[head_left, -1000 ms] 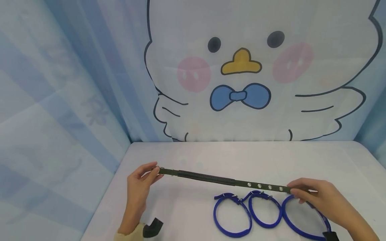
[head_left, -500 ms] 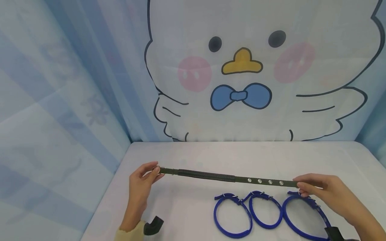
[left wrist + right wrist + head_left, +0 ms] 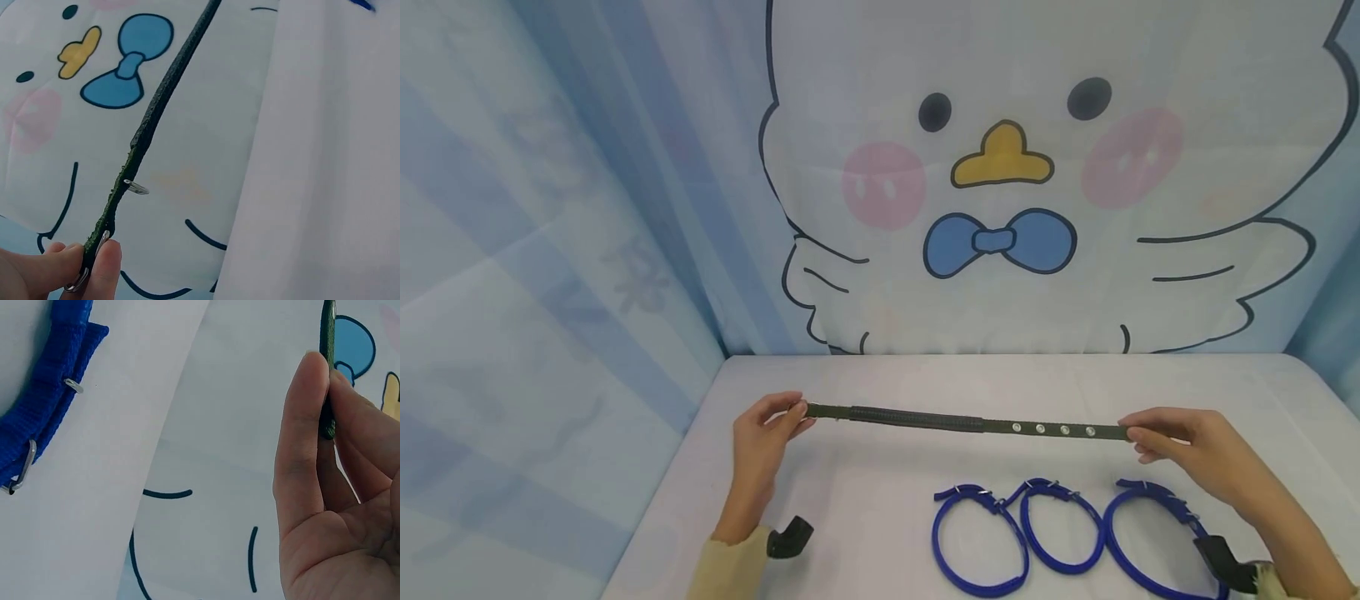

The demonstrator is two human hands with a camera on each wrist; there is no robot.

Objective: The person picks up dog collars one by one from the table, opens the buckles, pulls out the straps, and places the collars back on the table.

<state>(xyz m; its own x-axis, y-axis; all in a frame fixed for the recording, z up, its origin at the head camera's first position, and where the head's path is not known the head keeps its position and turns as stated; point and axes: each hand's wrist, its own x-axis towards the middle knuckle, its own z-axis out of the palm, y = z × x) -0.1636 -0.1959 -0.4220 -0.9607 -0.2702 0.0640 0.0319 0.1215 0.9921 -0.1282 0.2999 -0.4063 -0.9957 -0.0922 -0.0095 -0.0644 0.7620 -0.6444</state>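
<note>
A dark green collar [image 3: 917,419] is stretched out straight above the table, with a black padded sleeve over its middle and several metal eyelets toward its right end. My left hand [image 3: 765,437] pinches its buckle end between thumb and fingers; metal loops [image 3: 136,187] show close to the fingertips in the left wrist view. At the other end my right hand [image 3: 1198,450] pinches the tip, which pokes out between thumb and fingers in the right wrist view. Below the collar, three blue collars [image 3: 979,588] lie buckled into rings, side by side on the table.
The white table [image 3: 865,500] ends at a curtain with a cartoon bird print [image 3: 992,312]. Another pale blue curtain [image 3: 550,333] hangs along the left. A black camera mount [image 3: 790,537] sits at the left wrist, another [image 3: 1221,562] at the right, overlapping the rightmost blue ring.
Both hands have risen slightly with the green collar, which now lies more level. My right hand has moved up off the rightmost blue ring and slid to the collar's tip.
</note>
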